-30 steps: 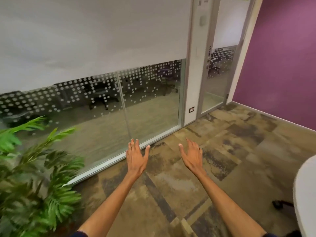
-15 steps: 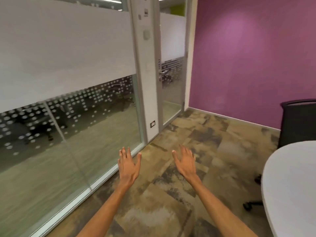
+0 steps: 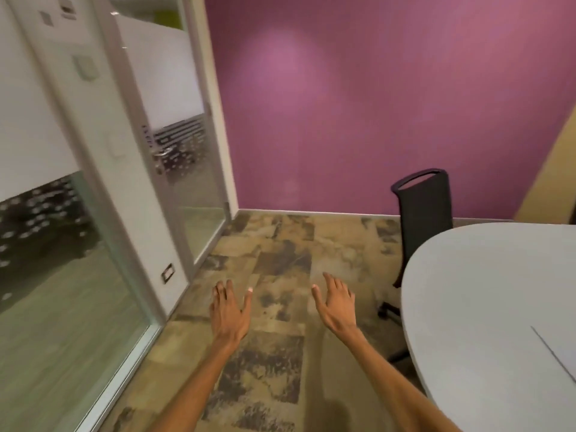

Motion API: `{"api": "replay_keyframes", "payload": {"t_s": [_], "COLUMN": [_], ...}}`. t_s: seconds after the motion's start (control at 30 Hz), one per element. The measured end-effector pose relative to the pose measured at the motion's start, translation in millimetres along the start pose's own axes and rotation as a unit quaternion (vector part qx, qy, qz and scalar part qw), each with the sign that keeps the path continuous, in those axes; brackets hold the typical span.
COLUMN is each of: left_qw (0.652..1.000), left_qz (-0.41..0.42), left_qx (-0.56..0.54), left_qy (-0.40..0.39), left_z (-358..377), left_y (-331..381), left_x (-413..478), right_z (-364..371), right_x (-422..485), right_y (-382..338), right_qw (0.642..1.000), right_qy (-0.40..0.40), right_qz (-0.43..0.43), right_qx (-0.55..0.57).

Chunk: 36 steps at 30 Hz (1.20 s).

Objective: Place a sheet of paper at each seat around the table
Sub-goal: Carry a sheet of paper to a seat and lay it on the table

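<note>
Only partly seen, the chair point(image 3: 425, 207) stands behind the cropped table point(image 3: 483, 291).

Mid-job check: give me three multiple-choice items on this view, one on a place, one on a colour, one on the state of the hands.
1. Where is the black mesh-backed office chair?
A. at the far edge of the pale grey rounded table
B. beside the glass door
C. outside the room

2. What colour is the far wall?
A. green
B. white
C. purple

3. What do the left hand and right hand hold?
A. a sheet each
B. nothing
C. one stack together

1 A: the table's far rim hides the chair's lower part.
2 C: the wall is plain purple.
3 B: both hands hover open and empty over the patterned carpet.
</note>
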<state>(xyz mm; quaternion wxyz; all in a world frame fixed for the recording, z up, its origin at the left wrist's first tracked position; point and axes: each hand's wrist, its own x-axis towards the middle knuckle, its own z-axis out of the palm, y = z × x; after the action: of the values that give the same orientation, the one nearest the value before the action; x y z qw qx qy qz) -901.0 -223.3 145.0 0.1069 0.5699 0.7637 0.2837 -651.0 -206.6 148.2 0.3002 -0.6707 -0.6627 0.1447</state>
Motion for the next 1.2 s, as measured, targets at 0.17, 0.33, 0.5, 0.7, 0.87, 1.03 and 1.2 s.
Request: {"api": "replay_keyframes", "payload": {"t_s": [0.17, 0.33, 0.5, 0.7, 0.87, 1.03, 1.2], "left_qw": [0.997, 0.985, 0.969, 0.943, 0.916, 0.882, 0.836], "left_qz": [0.065, 0.147, 0.209, 0.277, 0.335, 0.393, 0.455], "left_qx": [0.0, -0.009, -0.024, -0.037, -0.036, -0.04, -0.045], "left_qy": [-0.05, -0.089, -0.13, -0.179, -0.219, -0.257, -0.302], "left_z": [49, 106, 163, 244, 308, 359, 398], "left_y": [57, 111, 174, 266, 359, 444, 514], "left_x": [75, 112, 133, 148, 148, 128, 95], "right_z": [-12, -25, -48, -86, -131, -178, -224], "right_x": [56, 84, 109, 141, 150, 143, 123], "right_y": [42, 93, 151, 231, 300, 355, 401], "right_qw": [0.997, 0.987, 0.973, 0.948, 0.915, 0.886, 0.843], "right_qy": [0.039, 0.079, 0.124, 0.191, 0.24, 0.272, 0.321], "right_qz": [0.061, 0.135, 0.191, 0.252, 0.324, 0.372, 0.429], "right_qx": [-0.024, -0.039, -0.04, -0.026, -0.029, -0.04, -0.051]}}
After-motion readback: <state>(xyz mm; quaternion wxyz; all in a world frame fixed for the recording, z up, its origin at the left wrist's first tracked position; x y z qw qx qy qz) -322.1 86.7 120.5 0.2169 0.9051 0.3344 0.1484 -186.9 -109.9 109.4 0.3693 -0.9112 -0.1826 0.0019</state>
